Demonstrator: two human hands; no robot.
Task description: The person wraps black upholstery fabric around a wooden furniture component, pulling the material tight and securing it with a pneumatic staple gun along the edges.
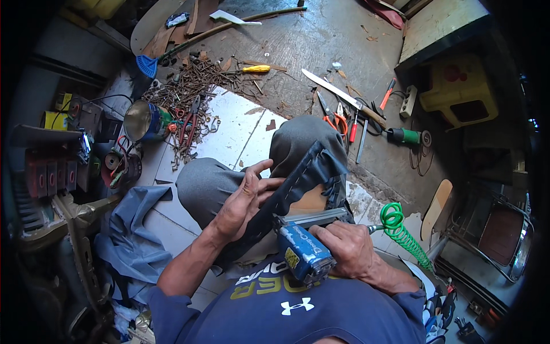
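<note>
On my lap rests a padded panel with black vinyl (292, 183) folded over its edge, a row of staples along the fold. Bare tan board (309, 200) shows inside the fold. My left hand (246, 200) lies against the panel's left edge, fingers stretched and apart. In my right hand (346, 246) is a blue pneumatic staple gun (303, 249), its long silver magazine lying across the panel's near part. My right fingers wrap its grip. A green coiled air hose (398, 226) runs from the gun to the right. The gun's nose is close to the vinyl; I cannot tell whether they touch.
Ahead lie a heap of screws (183, 86), a yellow-handled screwdriver (256, 69), a long knife (338, 89), pliers (340, 119) and a green angle grinder (409, 136). At left are a tin can (143, 120) and grey cloth (134, 232). A yellow plastic stool (461, 92) stands right.
</note>
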